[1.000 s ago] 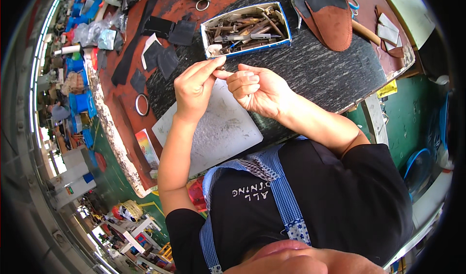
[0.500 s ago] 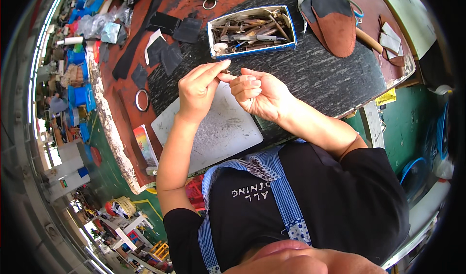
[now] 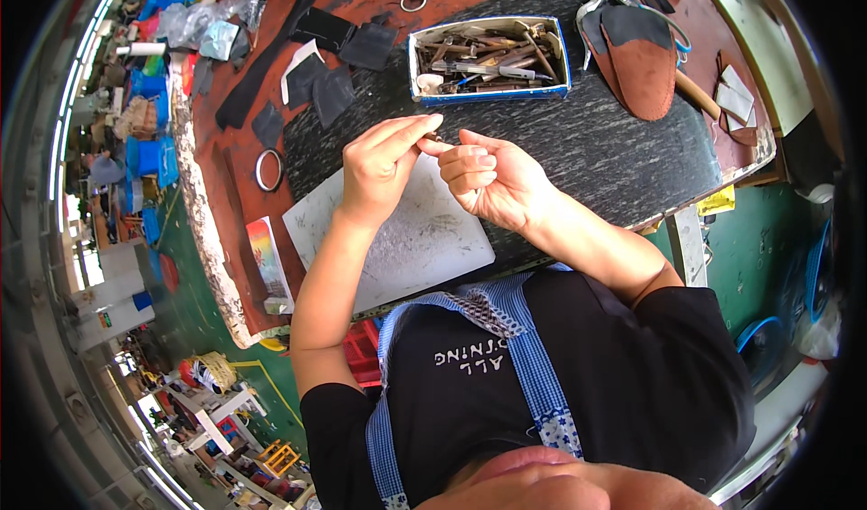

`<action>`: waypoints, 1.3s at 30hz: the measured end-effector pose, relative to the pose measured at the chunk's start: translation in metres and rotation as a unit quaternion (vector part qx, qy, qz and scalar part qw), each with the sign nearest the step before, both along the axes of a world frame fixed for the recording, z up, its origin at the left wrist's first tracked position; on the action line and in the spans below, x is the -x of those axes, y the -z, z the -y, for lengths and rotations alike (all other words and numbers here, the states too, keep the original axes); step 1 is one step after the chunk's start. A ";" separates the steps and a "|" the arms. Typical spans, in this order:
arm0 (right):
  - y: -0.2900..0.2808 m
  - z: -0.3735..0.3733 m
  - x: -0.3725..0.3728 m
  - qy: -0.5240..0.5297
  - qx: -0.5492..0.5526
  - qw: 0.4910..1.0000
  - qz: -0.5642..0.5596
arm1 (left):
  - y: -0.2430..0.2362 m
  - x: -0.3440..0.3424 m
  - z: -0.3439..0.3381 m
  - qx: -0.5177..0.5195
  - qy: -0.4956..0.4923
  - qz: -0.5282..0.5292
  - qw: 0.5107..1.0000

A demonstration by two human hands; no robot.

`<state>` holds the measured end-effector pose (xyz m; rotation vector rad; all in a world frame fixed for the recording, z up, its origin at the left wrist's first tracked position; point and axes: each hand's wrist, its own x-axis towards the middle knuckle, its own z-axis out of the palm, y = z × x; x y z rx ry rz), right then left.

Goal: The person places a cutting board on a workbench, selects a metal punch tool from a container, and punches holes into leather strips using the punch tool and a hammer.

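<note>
My left hand [image 3: 379,167] is closed in a pinch on a small dark piece [image 3: 434,136], too small to make out, above a pale board [image 3: 388,239]. My right hand [image 3: 497,185] has its fingers curled, one fingertip meeting the left fingers at that piece; whatever the curled fingers hold is hidden. Just beyond both hands sits an open box [image 3: 564,68] of metal tools and a pen on the dark slab [image 3: 614,167].
Black scraps [image 3: 334,95] and a metal ring [image 3: 268,170] lie left on the red worktop [image 3: 217,140]. Brown-and-black leather pieces [image 3: 637,72], scissors and a wooden handle [image 3: 695,92] lie right. A colourful packet [image 3: 268,262] is near the left edge. Cluttered goods [image 3: 144,158] fill the far left.
The box, worktop items and both hands sit slightly further right in the picture, the hands a little lower. The hands keep the same grip on the small piece.
</note>
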<state>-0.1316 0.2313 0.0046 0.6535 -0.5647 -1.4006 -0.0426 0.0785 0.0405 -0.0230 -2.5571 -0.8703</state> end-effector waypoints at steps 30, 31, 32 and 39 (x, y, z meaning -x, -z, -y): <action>0.005 0.017 -0.036 0.012 -0.030 0.949 -0.313 | 0.001 -0.083 -0.024 -0.067 -0.151 -0.035 0.986; 0.005 0.017 -0.037 0.006 -0.031 0.951 -0.308 | 0.001 -0.083 -0.024 -0.065 -0.149 -0.034 0.986; 0.004 0.018 -0.037 0.006 -0.032 0.951 -0.308 | 0.001 -0.083 -0.024 -0.066 -0.149 -0.034 0.986; 0.002 0.020 -0.037 -0.010 -0.041 0.948 -0.316 | 0.001 -0.082 -0.024 -0.074 -0.150 -0.032 0.985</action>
